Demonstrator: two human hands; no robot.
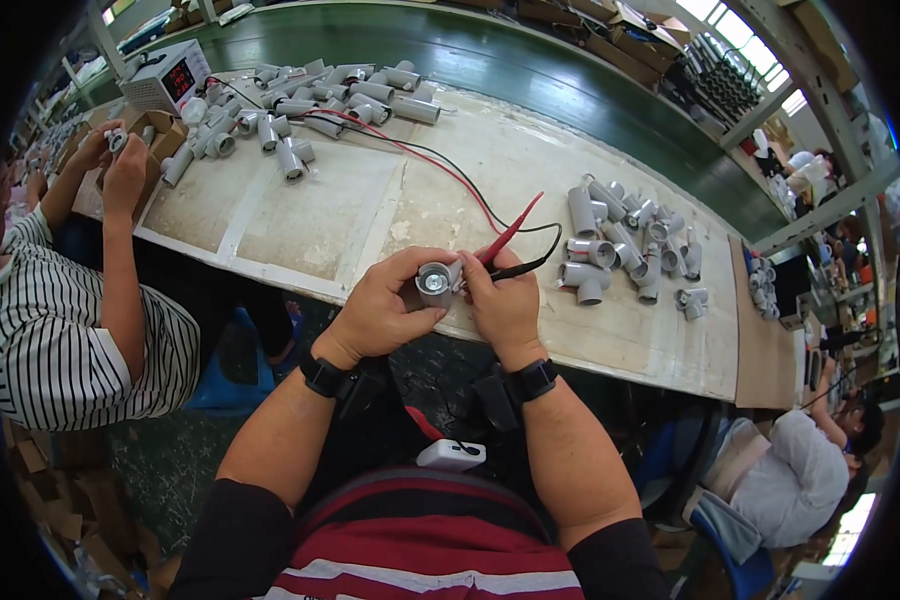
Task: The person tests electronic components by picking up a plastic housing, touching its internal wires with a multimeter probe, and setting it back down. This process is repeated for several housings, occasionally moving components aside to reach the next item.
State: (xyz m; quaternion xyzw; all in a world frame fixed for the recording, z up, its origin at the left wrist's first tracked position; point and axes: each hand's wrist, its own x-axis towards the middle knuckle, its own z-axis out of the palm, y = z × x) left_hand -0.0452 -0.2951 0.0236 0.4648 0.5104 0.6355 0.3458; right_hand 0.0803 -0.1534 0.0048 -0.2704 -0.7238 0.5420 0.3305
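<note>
Left hand (378,308) grips a grey fitting (434,285); right hand (507,308) clasps a red probe (511,235) and a black probe (519,269). Probe tips appear hidden.

The surface (300,200) crosses the frame from upper left to right, a flat strip (420,45) behind it along the top. Over at upper left stands the display box (170,77), a heap of fittings (370,92) just right of it. Leads (452,170) run from there to probes (513,230) in the right grip (507,312), mid-frame; beside it, the left grip (378,308) has a single fitting (434,281). A second cluster (622,245) lies to their right. One co-worker (90,345) is at far left, another person (792,472) at lower right.
</note>
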